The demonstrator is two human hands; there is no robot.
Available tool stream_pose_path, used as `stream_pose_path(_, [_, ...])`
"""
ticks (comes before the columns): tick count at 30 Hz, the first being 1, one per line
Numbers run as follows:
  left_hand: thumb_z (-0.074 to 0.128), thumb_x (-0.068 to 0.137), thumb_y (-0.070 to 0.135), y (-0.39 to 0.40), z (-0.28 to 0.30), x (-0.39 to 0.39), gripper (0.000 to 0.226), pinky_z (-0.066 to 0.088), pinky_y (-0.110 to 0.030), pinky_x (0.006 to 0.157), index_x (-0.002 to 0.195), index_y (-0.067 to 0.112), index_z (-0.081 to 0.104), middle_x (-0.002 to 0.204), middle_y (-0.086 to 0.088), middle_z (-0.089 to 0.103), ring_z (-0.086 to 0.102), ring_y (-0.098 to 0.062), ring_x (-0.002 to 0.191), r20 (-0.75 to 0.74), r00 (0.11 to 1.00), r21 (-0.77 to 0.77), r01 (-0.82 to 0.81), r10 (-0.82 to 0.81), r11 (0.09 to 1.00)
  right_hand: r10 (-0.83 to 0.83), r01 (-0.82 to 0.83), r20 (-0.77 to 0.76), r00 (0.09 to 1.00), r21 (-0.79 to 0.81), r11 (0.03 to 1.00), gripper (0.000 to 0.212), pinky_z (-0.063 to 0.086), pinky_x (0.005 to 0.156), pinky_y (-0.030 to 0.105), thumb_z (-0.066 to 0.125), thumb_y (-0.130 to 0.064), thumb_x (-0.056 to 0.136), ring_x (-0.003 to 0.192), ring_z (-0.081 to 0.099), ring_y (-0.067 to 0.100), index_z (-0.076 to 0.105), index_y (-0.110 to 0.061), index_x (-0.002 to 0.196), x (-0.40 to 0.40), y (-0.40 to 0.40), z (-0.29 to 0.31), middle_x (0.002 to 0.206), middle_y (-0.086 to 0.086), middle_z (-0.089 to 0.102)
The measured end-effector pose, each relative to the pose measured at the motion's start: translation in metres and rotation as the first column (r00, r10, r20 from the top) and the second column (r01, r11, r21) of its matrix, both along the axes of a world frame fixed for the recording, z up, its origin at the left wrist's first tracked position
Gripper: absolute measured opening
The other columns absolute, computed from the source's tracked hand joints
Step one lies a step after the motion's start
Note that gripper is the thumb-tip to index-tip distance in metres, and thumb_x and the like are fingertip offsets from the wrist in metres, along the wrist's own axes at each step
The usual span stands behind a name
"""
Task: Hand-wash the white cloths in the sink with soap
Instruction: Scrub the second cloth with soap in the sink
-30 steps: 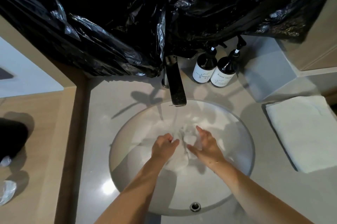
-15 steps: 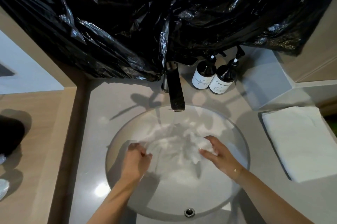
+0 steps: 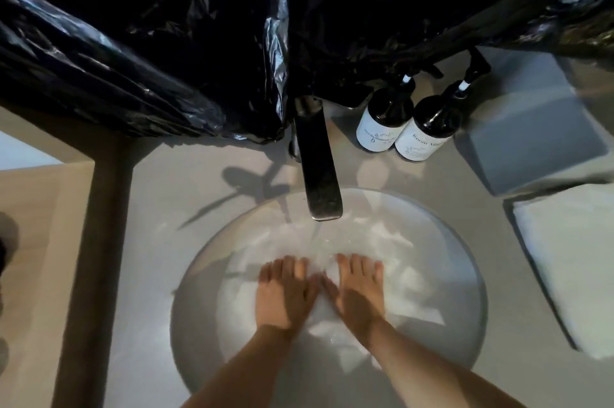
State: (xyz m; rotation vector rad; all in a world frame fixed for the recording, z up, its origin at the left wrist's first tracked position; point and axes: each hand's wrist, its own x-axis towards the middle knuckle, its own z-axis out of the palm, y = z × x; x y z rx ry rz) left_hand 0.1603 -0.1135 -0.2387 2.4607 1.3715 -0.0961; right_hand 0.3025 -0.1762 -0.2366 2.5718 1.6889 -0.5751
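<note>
White wet cloths [image 3: 382, 278] lie in round pale sink [image 3: 199, 274] under dark metal faucet [image 3: 319, 171]. Left hand [image 3: 282, 294] and right hand [image 3: 360, 291] press flat on cloths, fingers straight, side by side. Two dark pump bottles [image 3: 428, 128]: white label on right one reads "Room M…", rest blurred.

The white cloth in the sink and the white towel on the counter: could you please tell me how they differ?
The white cloth lies crumpled and wet in the sink under running water; the white towel lies flat and folded on the counter, apparently dry. The left hand and right hand press flat on the cloth; nothing touches the towel. Both are white fabric.
</note>
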Motion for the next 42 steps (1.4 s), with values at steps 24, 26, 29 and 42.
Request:
stream_pose_path(24, [0.082,0.074,0.033,0.021,0.101,0.013,0.053,0.042,-0.045,0.077,0.072,-0.003,0.044,0.076,-0.019,0.052,0.058,-0.034,0.077,0.425,0.323,-0.904,0.098,0.846,0.416,-0.191,0.645,-0.946,0.261,0.024,0.764,0.034,0.049,0.066,0.018,0.053,-0.036,0.098,0.077,0.064,0.012,0.063,-0.004,0.099,0.049,0.020,0.130,0.086,0.002,0.069])
stream_pose_path(26, [0.081,0.073,0.029,0.015,0.101,0.000,0.049,0.045,-0.048,0.074,0.079,-0.005,0.047,0.077,-0.023,0.055,0.060,-0.036,0.076,0.451,0.379,-0.872,-0.003,0.808,0.489,-0.206,0.561,-0.913,0.352,0.030,0.827,0.034,0.048,0.059,0.021,0.054,-0.041,0.096,0.071,0.062,0.015,0.064,-0.010,0.100,0.043,0.013,0.126,0.081,0.009,0.066])
stream_pose_path(29, [0.076,0.071,0.026,0.010,0.088,-0.013,0.024,0.045,-0.029,0.065,0.067,0.019,0.054,0.071,0.004,0.060,0.058,-0.018,0.070,0.407,0.583,-0.708,-0.285,0.703,0.646,-0.211,0.452,-0.757,0.619,0.124,0.883,0.019,0.052,0.071,0.030,0.055,-0.038,0.097,0.074,0.066,0.018,0.062,-0.020,0.095,0.033,-0.001,0.096,0.080,0.005,0.068])
stream_pose_path(42, [0.045,0.086,0.044,0.001,0.014,0.004,0.041,0.039,-0.036,0.096,0.114,0.020,0.063,0.111,-0.004,0.064,0.060,-0.026,0.104,0.185,0.959,-0.145,-0.188,0.213,0.971,0.030,-0.012,-0.175,0.984,0.101,0.995,0.054,0.029,0.112,0.051,0.021,-0.049,0.100,0.143,0.030,0.030,0.034,-0.028,0.148,-0.011,-0.001,0.007,0.156,0.006,0.032])
